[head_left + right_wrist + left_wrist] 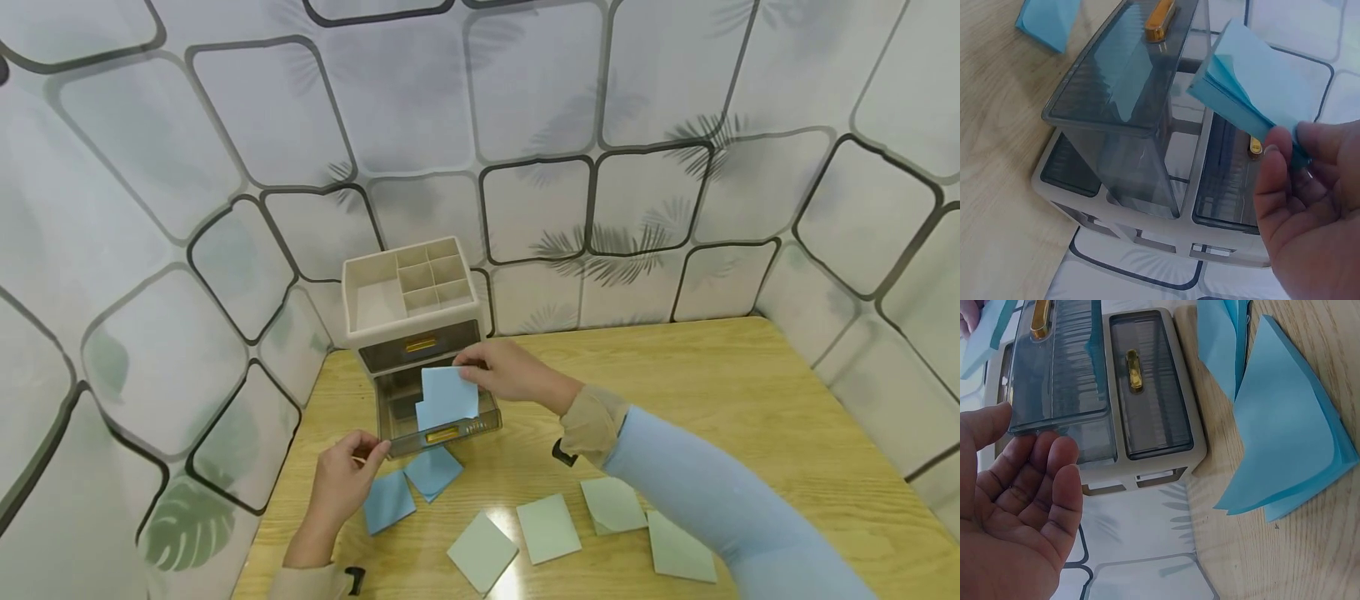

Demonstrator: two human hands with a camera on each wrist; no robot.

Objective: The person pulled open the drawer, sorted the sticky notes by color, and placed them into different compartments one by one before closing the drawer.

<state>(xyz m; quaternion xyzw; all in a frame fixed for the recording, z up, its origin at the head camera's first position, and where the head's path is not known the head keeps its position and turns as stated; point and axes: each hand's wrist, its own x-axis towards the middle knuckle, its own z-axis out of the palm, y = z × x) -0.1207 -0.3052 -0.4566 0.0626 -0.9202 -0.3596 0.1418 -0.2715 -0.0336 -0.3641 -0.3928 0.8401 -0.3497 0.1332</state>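
A blue sticky-note pad (pixel 452 390) is pinched between the thumb and fingers of my right hand (pixel 513 372), above a pulled-out drawer. In the right wrist view the pad's (pixel 1257 75) sheets fan slightly apart at one edge. My left hand (pixel 341 483) pinches the front left corner of the smoky clear drawer (pixel 1060 381), which has a gold handle. Through the drawer's front, blue paper (pixel 1125 75) shows inside; how much lies there I cannot tell. The drawer belongs to a cream desk organizer (pixel 411 327), whose upper drawer (pixel 393 350) is closed.
Two blue note stacks (pixel 388 502) lie on the wooden table (pixel 645 383) in front of the organizer. Several pale green pads (pixel 548 529) are spread nearer the front. Divided compartments (pixel 435 275) top the organizer. A patterned covering (pixel 540 208) rises behind and at both sides.
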